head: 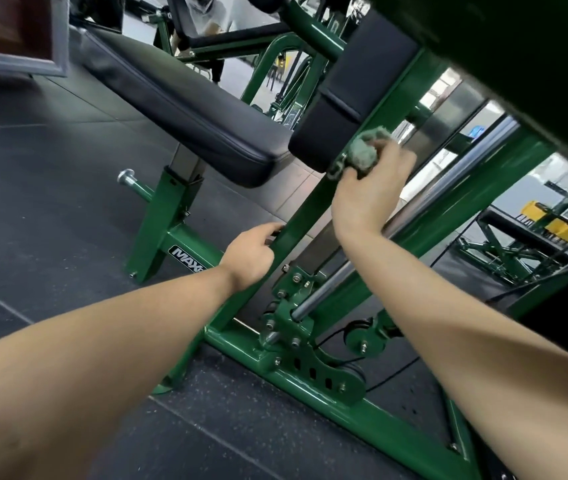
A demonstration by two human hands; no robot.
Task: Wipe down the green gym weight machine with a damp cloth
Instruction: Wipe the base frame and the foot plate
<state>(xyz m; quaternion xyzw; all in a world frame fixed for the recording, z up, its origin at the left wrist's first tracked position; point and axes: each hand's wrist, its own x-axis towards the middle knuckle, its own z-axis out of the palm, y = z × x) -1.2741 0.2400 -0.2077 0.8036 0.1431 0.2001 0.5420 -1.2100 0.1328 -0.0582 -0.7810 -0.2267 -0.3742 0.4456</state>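
The green weight machine fills the middle of the view, its slanted green upright running from the base bar up to the right. My right hand is closed on a bunched grey-green cloth, which presses against that upright just below a black back pad. Lower on the same upright, my left hand wraps its fingers around the bar. A black padded seat stands to the left on a green post.
Dark rubber floor tiles lie left and below. A chrome guide rod runs beside the upright. A pin with a round knob sticks out of the seat post. More green machines and yellow plates stand at the right.
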